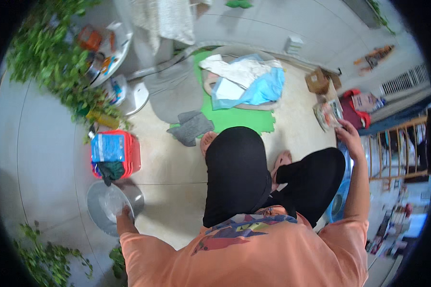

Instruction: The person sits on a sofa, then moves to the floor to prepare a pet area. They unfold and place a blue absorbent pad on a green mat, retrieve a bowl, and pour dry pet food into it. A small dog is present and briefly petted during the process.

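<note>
My left hand (pixel 125 213) reaches over the rim of a grey bucket (pixel 96 212) at the lower left. Whitish, translucent stuff, perhaps a plastic bag, lies inside the bucket beside it; whether the fingers grip it or the rim is not clear. On the right, my right hand (pixel 348 134) has its fingertips at the lower edge of a printed plastic packet (pixel 326 114). Ahead of me a round grey pet bed (pixel 260 52) stands on a green mat (pixel 237 121), with a blue-and-white absorbent pad (pixel 264 88) and a white cloth (pixel 233 70) heaped on it.
A grey rag (pixel 192 128) lies by my foot, next to a grey mat (pixel 176 89). Left stand a red plastic container (pixel 134 154) and leafy plants (pixel 50 53). A cardboard box (pixel 316 80), a red bag (pixel 357 107) and a wooden rack (pixel 397 150) are at right.
</note>
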The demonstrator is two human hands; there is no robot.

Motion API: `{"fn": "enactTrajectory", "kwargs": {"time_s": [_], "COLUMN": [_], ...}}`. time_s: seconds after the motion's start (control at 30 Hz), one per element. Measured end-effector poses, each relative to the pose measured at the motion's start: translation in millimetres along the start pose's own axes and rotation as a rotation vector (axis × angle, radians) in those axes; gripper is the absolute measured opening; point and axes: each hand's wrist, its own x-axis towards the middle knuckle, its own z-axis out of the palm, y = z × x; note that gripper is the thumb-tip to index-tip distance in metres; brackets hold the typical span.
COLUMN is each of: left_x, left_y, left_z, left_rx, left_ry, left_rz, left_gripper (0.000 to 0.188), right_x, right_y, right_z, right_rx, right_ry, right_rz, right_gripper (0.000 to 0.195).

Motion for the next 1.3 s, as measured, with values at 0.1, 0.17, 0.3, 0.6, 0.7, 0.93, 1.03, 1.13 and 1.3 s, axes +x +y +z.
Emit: {"fn": "enactTrajectory", "kwargs": {"time_s": [0.1,0.17,0.3,0.6,0.7,0.93,1.03,1.13,1.3], "left_x": [8.4,5.1,-47.6,-227.6,-196.5,-32.9,42.1,99.8,146.7], "left_y": [-10.5,-17.3,-11.3,202.5,312.7,563.5,639.7,685.7,724.3], "left_z": [2.2,-5.0,-58.3,-328.6,-411.1,-505.4,-497.2,-472.2,-449.3], "left_rx": [0.020,0.022,0.032,-0.600,-0.412,0.063,0.271,0.238,0.218], "left_ry": [-0.027,-0.054,-0.096,0.415,0.702,0.463,0.439,0.618,0.900], "left_rz": [0.049,0.084,0.072,0.341,0.619,0.839,0.847,0.897,0.918], "left_gripper": [0.038,0.037,0.036,0.027,0.029,0.031,0.036,0.033,0.036], "right_x": [0.7,5.1,26.0,131.4,169.9,268.6,314.7,346.9,359.0], "right_y": [-1.9,-2.3,1.1,12.5,7.1,33.5,67.3,101.8,140.1], "right_z": [2.1,4.7,10.6,53.2,64.2,74.8,101.4,150.7,233.4], "right_rx": [0.013,-0.038,0.022,-0.035,-0.180,-0.627,-0.687,-0.660,-0.482], "right_ry": [0.035,0.039,0.005,-0.319,-0.440,-0.441,-0.498,-0.537,-0.272], "right_rz": [-0.012,-0.016,-0.077,-0.124,-0.172,-0.322,-0.272,-0.237,-0.154], "right_gripper": [0.047,0.046,0.040,0.042,0.046,0.047,0.050,0.059,0.063]}}
